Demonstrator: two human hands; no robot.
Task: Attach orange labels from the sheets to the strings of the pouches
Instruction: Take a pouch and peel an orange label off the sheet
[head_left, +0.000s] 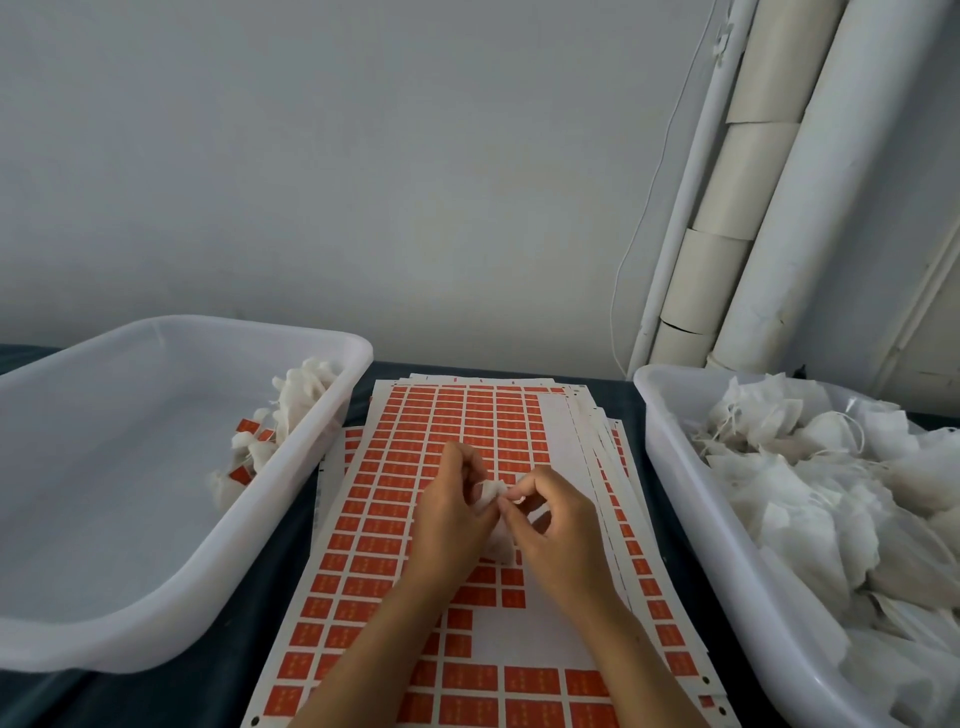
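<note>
Left hand (451, 512) and right hand (553, 525) above the label sheet (415, 447), curled fingers pinching a white pouch (491, 493), string seemingly between the right fingertips

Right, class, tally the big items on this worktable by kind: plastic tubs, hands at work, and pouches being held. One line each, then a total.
White plastic tubs: 2, the left tub and the right tub
Hands: 2, the left hand and the right hand
Pouches held in the fingers: 1, the pouch
Total: 5
</note>
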